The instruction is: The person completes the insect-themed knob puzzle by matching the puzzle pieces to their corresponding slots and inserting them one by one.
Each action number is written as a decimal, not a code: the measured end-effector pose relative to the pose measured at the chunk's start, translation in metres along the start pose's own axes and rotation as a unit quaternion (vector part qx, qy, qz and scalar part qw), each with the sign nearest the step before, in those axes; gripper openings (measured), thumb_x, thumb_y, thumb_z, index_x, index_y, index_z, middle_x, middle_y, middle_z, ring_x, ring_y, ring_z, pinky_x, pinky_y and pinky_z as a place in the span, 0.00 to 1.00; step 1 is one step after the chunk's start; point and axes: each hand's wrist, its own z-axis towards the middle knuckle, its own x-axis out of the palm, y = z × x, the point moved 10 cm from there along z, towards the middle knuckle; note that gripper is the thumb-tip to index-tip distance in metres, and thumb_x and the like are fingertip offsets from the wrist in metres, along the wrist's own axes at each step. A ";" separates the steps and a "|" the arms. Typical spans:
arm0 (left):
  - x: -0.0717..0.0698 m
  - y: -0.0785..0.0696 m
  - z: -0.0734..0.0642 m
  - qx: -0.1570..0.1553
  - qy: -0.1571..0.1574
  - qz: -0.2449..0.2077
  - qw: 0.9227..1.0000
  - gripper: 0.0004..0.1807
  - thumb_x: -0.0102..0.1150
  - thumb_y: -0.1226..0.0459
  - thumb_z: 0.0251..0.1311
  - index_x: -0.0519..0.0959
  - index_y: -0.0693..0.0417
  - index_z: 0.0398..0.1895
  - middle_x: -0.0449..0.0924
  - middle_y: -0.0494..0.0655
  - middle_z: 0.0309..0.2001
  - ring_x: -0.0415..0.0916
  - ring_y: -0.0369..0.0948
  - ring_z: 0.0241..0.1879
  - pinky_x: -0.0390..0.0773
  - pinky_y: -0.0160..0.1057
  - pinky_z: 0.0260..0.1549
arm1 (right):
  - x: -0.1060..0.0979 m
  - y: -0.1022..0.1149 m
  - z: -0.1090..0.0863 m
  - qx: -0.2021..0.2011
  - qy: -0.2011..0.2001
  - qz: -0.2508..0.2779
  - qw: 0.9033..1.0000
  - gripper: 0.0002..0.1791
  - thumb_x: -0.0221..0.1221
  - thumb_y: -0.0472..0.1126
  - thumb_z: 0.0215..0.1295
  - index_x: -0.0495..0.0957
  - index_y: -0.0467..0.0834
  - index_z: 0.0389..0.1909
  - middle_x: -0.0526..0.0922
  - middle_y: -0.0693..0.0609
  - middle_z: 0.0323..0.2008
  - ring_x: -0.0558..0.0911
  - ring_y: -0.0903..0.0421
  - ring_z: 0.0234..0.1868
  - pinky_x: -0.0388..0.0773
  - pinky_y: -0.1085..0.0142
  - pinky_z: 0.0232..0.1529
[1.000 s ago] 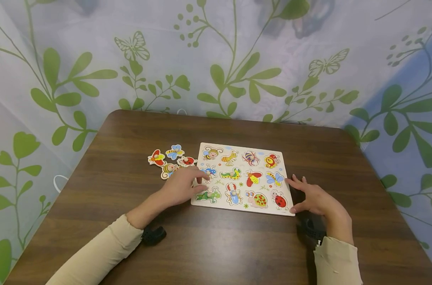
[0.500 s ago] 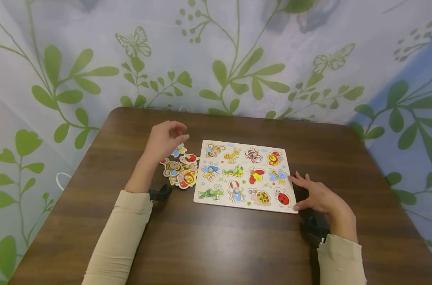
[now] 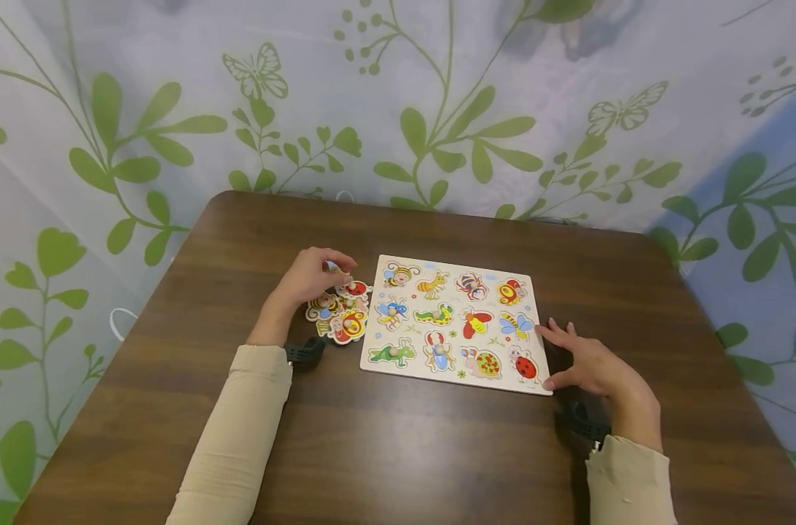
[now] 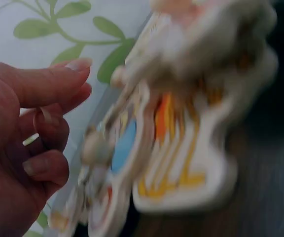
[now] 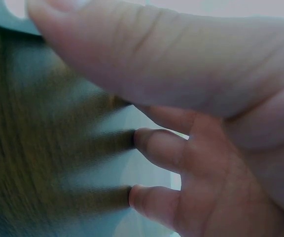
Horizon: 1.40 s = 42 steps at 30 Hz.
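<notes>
The left hand (image 3: 309, 275) is poised over the left end of a small heap of loose pieces beside the puzzle board (image 3: 411, 335), and we see its fingers bent and its thumb apart from the index, with nothing between them. From that hand, the nearest pieces lie toward the board and toward the person: a ladybird piece (image 3: 357, 289) right by the fingertips, a bee piece (image 3: 322, 307) below the palm, and a red and yellow winged piece (image 3: 345, 327) just beside the board's left edge; whether that one touches the edge we cannot tell. They overlap one another, so no single long axis stands out in the heap. The left wrist view, blurred as it is, shows us a pale knob (image 4: 96, 147) standing up from a piece, clear of the fingers. The board's own long axis runs left to right, its right end a little nearer the person, and four of its figures carry knobs, the caterpillar (image 3: 434, 314) among them. Of the two hands, the left is plainly the nearer to the heap; the right hand (image 3: 591, 364) is at the board's opposite end, thumb on the near right corner and fingers spread along the right edge. We see the left forearm slanting forward along the board's left side, wrist bent toward the board, above the dark surface (image 3: 404, 445).
</notes>
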 end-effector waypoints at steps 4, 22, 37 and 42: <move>0.002 0.004 -0.001 0.009 0.006 0.017 1.000 0.14 0.68 0.61 0.56 0.85 0.50 0.46 0.84 0.47 0.43 0.72 0.46 0.35 0.72 0.41 0.37 | 0.001 -0.002 0.001 0.006 0.005 0.008 1.000 0.63 0.74 0.58 0.37 0.50 0.54 0.77 0.38 0.35 0.76 0.42 0.24 0.72 0.47 0.25 0.60; 0.006 -0.006 -0.002 -0.003 -0.010 0.075 0.997 0.09 0.68 0.63 0.57 0.86 0.52 0.40 0.83 0.50 0.42 0.74 0.48 0.42 0.73 0.47 0.46 | 0.000 -0.002 0.001 0.006 0.001 0.020 1.000 0.65 0.74 0.59 0.36 0.50 0.54 0.76 0.39 0.34 0.76 0.43 0.23 0.72 0.48 0.25 0.60; 0.005 0.003 0.001 -0.020 -0.038 0.088 0.995 0.11 0.68 0.62 0.56 0.86 0.53 0.43 0.82 0.50 0.42 0.75 0.48 0.42 0.74 0.46 0.44 | -0.001 -0.001 -0.001 0.005 0.000 0.018 1.000 0.64 0.74 0.58 0.37 0.50 0.53 0.76 0.39 0.33 0.76 0.42 0.23 0.71 0.47 0.24 0.59; 0.006 0.005 0.002 -0.018 -0.042 0.088 0.995 0.12 0.69 0.60 0.56 0.86 0.53 0.42 0.83 0.50 0.42 0.76 0.49 0.44 0.74 0.48 0.48 | -0.001 -0.001 -0.001 0.004 0.000 0.015 1.000 0.64 0.74 0.57 0.36 0.50 0.53 0.76 0.39 0.33 0.75 0.42 0.23 0.71 0.48 0.24 0.58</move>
